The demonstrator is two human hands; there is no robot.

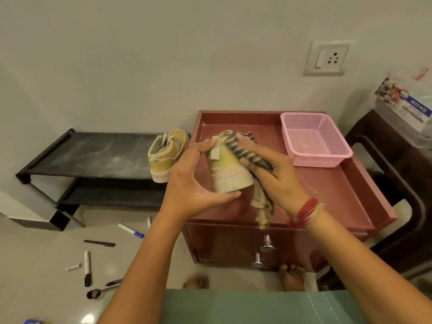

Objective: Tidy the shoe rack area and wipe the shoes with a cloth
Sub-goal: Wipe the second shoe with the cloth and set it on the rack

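Note:
My left hand grips a dusty yellow shoe by its heel and sole, held above the maroon cabinet top. My right hand presses a striped brown cloth against the shoe's right side, and the cloth's tail hangs down past my wrist. The matching yellow shoe stands on the right end of the black shoe rack's dusty top shelf. The rack's lower shelf is in shadow.
A pink mesh basket sits on the cabinet's back right. Markers, a spoon and small items lie scattered on the floor at the left. A dark chair stands at the right. My bare feet are below the cabinet.

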